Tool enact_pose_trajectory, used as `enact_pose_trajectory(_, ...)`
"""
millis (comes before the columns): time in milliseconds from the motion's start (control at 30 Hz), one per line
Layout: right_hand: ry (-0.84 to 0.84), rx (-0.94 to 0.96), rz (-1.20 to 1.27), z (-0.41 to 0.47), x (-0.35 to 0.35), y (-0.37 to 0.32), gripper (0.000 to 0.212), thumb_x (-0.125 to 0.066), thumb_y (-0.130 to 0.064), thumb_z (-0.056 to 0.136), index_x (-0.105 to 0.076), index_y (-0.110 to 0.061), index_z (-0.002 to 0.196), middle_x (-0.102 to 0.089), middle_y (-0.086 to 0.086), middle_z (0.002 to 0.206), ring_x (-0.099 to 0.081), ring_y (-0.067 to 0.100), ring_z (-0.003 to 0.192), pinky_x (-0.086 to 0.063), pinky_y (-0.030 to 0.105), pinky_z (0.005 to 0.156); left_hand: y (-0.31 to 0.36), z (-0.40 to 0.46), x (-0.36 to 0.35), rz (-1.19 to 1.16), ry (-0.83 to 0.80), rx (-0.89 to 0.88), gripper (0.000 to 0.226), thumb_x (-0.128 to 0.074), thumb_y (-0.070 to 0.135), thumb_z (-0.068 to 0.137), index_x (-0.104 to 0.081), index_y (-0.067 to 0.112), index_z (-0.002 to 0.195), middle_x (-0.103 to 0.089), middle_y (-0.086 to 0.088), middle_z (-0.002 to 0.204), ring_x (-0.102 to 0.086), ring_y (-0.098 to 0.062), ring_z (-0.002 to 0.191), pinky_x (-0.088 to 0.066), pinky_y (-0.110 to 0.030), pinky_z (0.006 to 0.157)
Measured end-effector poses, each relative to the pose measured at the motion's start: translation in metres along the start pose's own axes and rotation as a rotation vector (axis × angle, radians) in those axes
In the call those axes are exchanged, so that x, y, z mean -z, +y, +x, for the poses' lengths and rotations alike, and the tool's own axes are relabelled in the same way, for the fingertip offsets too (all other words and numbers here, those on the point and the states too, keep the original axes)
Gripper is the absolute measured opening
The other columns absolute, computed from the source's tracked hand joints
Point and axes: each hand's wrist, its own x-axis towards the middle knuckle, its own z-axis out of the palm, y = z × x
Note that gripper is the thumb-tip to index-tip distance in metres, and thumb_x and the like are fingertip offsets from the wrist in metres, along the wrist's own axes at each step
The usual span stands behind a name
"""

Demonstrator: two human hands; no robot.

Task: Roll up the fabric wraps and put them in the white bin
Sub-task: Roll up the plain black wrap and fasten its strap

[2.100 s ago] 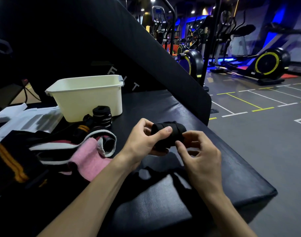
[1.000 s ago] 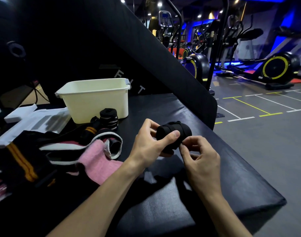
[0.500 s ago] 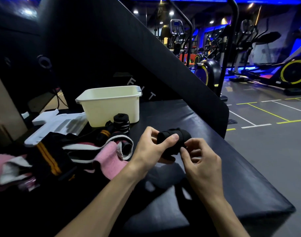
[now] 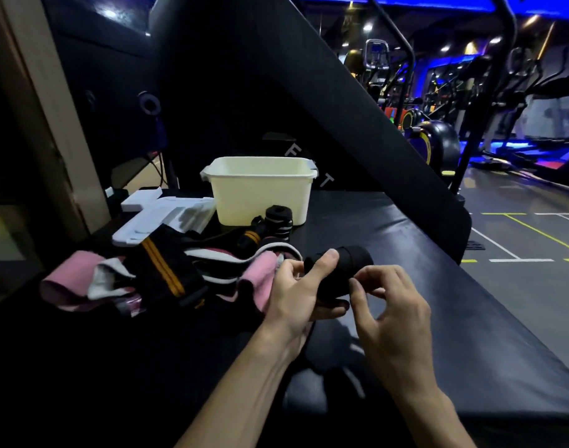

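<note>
A rolled black fabric wrap (image 4: 348, 263) is held above the black padded bench. My left hand (image 4: 301, 292) grips the roll, thumb over its top. My right hand (image 4: 390, 305) pinches the roll's near right side with curled fingers. The white bin (image 4: 260, 195) stands farther back on the bench, open side up; its inside is hidden. A rolled black-and-white striped wrap (image 4: 278, 221) stands just in front of the bin. A heap of unrolled wraps (image 4: 166, 276), pink, black with orange stripes and white-edged, lies to the left of my hands.
White flat packaging (image 4: 160, 215) lies left of the bin. A slanted black pad (image 4: 309, 101) rises behind the bench. The bench (image 4: 454, 334) ends at an edge on the right, with gym floor and exercise machines (image 4: 438, 140) beyond.
My view has swung left and up, showing more of the heap and wall. Both hands stay on the black roll, the right fingers shifting along its side.
</note>
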Motion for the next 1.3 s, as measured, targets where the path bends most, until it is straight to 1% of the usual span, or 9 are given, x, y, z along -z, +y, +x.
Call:
enact_pose_trajectory(133,-0.02,0.009,0.014,0.005,-0.006,-0.009,0.017,-0.076,-0.007,0.086,-0.067,-0.017,0.096,-0.068,-0.009,0.089,-0.065,0.002,0.083,-0.051,0.014,0.076,0.012,0.0,0.009,-0.026,-0.003,0.01,0.053,-0.08,0.039,0.086,-0.053,0.004,0.115,-0.071,-0.013,0.093,-0.07,-0.025,0.06,-0.057,-0.029,0.052)
enact_pose_trajectory(300,-0.135,0.015,0.045,0.026,-0.01,-0.017,0.016,-0.08,-0.011,0.084,-0.07,-0.022,0.091,-0.07,-0.015,0.084,-0.069,0.002,0.08,-0.055,0.016,0.076,0.027,0.005,0.022,-0.035,0.006,0.022,0.059,-0.081,0.041,0.085,-0.054,0.002,0.12,-0.072,-0.023,0.105,-0.07,-0.027,0.061,-0.058,-0.029,0.052)
enact_pose_trajectory(433,-0.21,0.058,0.024,0.046,-0.014,-0.022,0.01,-0.076,-0.016,0.086,-0.068,-0.021,0.086,-0.069,-0.012,0.077,-0.068,0.006,0.074,-0.054,0.021,0.071,0.037,0.01,0.028,-0.076,0.0,0.019,0.061,-0.08,0.044,0.085,-0.055,0.005,0.123,-0.072,-0.017,0.1,-0.069,-0.023,0.057,-0.055,-0.027,0.05)
enact_pose_trajectory(633,-0.117,0.379,-0.152,0.072,-0.026,-0.043,0.017,-0.064,-0.025,0.093,-0.056,-0.015,0.081,-0.053,-0.008,0.073,-0.052,0.013,0.063,-0.044,0.03,0.059,0.059,0.016,0.038,-0.181,-0.042,-0.006,0.067,-0.076,0.05,0.087,-0.058,0.001,0.128,-0.072,-0.017,0.1,-0.073,-0.026,0.068,-0.054,-0.028,0.052)
enact_pose_trajectory(733,-0.168,0.473,-0.174,0.081,-0.033,-0.051,0.019,-0.06,-0.03,0.095,-0.059,-0.014,0.084,-0.053,-0.008,0.077,-0.052,0.012,0.067,-0.046,0.03,0.06,0.068,0.02,0.049,-0.193,-0.042,-0.018,0.069,-0.074,0.053,0.087,-0.059,-0.003,0.124,-0.07,-0.015,0.089,-0.068,-0.025,0.06,-0.047,-0.025,0.045)
enact_pose_trajectory(867,-0.276,0.463,-0.149,0.087,-0.049,-0.052,0.017,-0.078,-0.013,0.084,-0.062,-0.015,0.088,-0.056,-0.008,0.083,-0.055,0.011,0.072,-0.047,0.027,0.064,0.075,0.026,0.065,-0.189,-0.026,0.015,0.051,-0.073,0.055,0.085,-0.062,0.01,0.106,-0.058,-0.006,0.068,-0.048,-0.013,0.046,-0.035,-0.021,0.039)
enact_pose_trajectory(1067,-0.175,0.509,-0.127,0.088,-0.068,-0.056,0.012,-0.075,-0.005,0.086,-0.064,-0.005,0.089,-0.059,0.001,0.094,-0.057,0.017,0.081,-0.046,0.023,0.071,0.075,0.034,0.08,-0.205,-0.011,0.046,0.056,-0.072,0.062,0.083,-0.072,0.012,0.107,-0.063,-0.005,0.08,-0.046,-0.011,0.048,-0.028,-0.023,0.049)
enact_pose_trajectory(1167,-0.104,0.548,-0.158,0.089,-0.073,-0.059,0.012,-0.073,0.002,0.083,-0.062,-0.003,0.084,-0.057,0.003,0.086,-0.054,0.019,0.072,-0.044,0.023,0.066,0.072,0.037,0.082,-0.255,-0.034,0.068,0.051,-0.069,0.062,0.084,-0.076,0.016,0.106,-0.064,-0.005,0.08,-0.047,-0.011,0.047,-0.03,-0.023,0.049)
enact_pose_trajectory(1300,-0.051,0.598,-0.266,0.088,-0.081,-0.058,0.012,-0.07,0.007,0.081,-0.061,-0.001,0.081,-0.054,0.006,0.075,-0.054,0.024,0.062,-0.048,0.035,0.055,0.074,0.038,0.082,-0.302,-0.024,0.097,0.044,-0.067,0.058,0.088,-0.076,0.016,0.101,-0.064,-0.003,0.074,-0.051,-0.012,0.05,-0.037,-0.02,0.044)
